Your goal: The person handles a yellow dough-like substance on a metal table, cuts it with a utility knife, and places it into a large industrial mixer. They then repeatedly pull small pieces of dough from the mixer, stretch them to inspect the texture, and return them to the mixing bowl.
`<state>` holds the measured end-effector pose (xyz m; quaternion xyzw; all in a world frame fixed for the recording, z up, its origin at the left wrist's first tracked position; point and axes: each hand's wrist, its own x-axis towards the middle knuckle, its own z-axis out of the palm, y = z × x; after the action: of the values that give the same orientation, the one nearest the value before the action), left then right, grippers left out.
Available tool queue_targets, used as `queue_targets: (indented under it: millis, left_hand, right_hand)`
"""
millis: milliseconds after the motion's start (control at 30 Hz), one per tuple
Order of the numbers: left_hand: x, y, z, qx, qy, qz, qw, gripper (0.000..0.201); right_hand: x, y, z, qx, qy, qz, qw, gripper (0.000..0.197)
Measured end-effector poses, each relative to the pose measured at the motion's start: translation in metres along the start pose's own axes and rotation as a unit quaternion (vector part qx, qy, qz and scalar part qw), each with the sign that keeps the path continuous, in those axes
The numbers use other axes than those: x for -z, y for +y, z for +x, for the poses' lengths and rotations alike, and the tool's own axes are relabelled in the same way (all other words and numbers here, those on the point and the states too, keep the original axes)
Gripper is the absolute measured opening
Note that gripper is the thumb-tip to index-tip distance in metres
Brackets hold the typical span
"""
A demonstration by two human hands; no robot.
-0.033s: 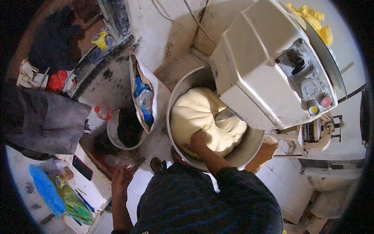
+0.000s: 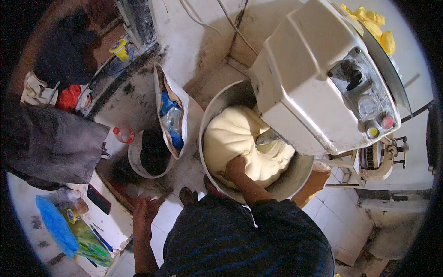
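A large mass of pale dough (image 2: 230, 134) fills much of a round metal mixing bowl (image 2: 203, 159), folded around the metal tool (image 2: 267, 137) that reaches down from the mixer head. My right hand (image 2: 236, 170) is curled against the near side of the dough, its fingertips hidden there. Over the bowl's right side leans the pale mixer (image 2: 300, 78). Away from the bowl, my left hand (image 2: 145, 208) hangs low by the edge of a white side table (image 2: 121, 226). Its fingers look loosely apart and empty, though shadow blurs them.
An open white sack (image 2: 187, 108) with blue plastic inside stands left of the bowl. Beside it are a pale bucket (image 2: 137, 161) and a red-capped bottle (image 2: 123, 134). A phone (image 2: 98, 199) and a blue bag (image 2: 55, 226) lie on the side table. A metal machine (image 2: 376, 159) stands at right.
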<state>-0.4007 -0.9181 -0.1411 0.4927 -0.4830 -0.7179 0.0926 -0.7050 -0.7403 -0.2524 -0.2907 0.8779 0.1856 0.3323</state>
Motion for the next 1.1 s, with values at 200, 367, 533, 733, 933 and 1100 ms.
queue_targets:
  millis: [200,367,533,733,933,1100]
  left_hand:
    - [0.013,-0.001,-0.001,-0.015,-0.013,0.055,0.998,0.046]
    - [0.015,-0.001,-0.001,-0.043,-0.027,0.110,0.993,0.046]
    - [0.023,-0.009,0.013,-0.013,-0.024,-0.024,0.999,0.045]
    - [0.013,0.001,0.008,-0.006,-0.020,-0.030,0.999,0.048]
    - [0.019,0.011,-0.007,-0.026,0.002,0.094,0.995,0.044]
    - [0.018,0.003,-0.009,0.012,0.016,0.093,0.996,0.043]
  right_hand:
    - [-0.107,0.040,0.054,-0.012,0.016,0.059,0.998,0.043]
    - [-0.127,0.105,0.016,0.113,0.037,-0.024,0.993,0.034]
    - [-0.015,0.107,-0.067,0.080,-0.018,-0.032,0.996,0.025]
    - [0.010,0.066,-0.003,0.127,0.274,0.253,0.919,0.042]
    - [-0.008,-0.019,0.048,0.044,0.032,0.104,0.993,0.052]
    - [-0.050,0.001,0.056,0.029,0.018,0.140,0.990,0.036]
